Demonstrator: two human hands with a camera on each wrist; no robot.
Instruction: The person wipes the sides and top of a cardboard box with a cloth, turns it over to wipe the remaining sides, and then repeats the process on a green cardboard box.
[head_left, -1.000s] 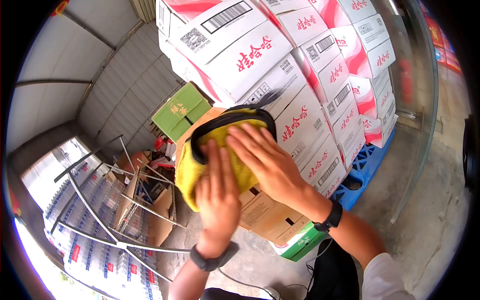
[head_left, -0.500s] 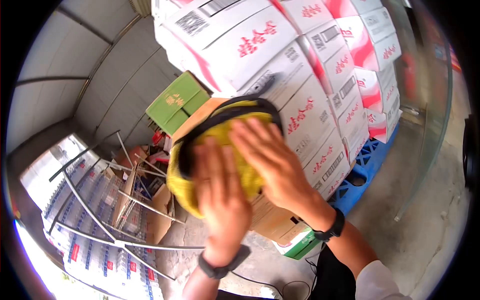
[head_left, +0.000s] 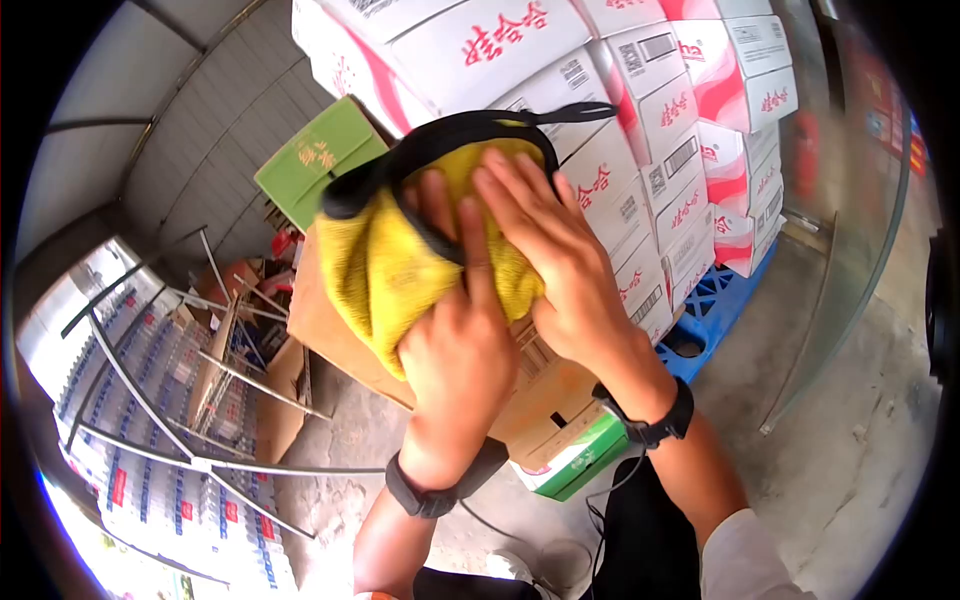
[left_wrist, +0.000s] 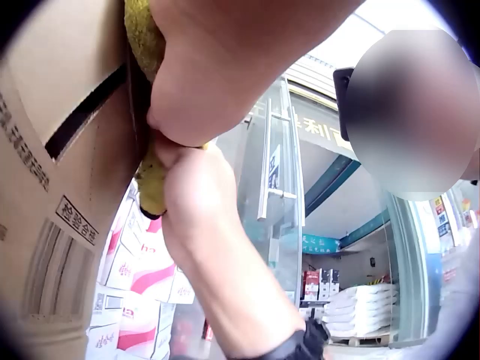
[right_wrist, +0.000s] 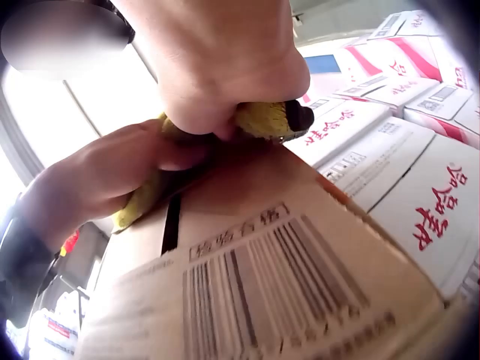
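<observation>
A yellow cloth (head_left: 365, 285) with black edging and a black loop lies rumpled on top of a brown cardboard box (head_left: 335, 335). My right hand (head_left: 555, 255) rests flat on the cloth, its fingers straight and close together. To its left, my left hand (head_left: 460, 345) presses on the cloth with the index finger extended; part of another finger shows beyond the black edge of a fold. In the right wrist view, yellow cloth (right_wrist: 262, 120) sits under the right palm, against the box top (right_wrist: 247, 262) with its printed barcode. The undersides of the fingers are hidden.
White and pink cartons (head_left: 490, 45) are stacked high behind the box, on a blue pallet (head_left: 720, 305). A green carton (head_left: 320, 165) stands at the back left, and a green-and-white box (head_left: 575, 460) below. Metal rods (head_left: 200, 465) and packs of bottles (head_left: 150, 500) are at left.
The cloth's black-edged side has opened into a fold around my left fingers, and its loop now extends right. Both hands have shifted slightly upward in the head view.
</observation>
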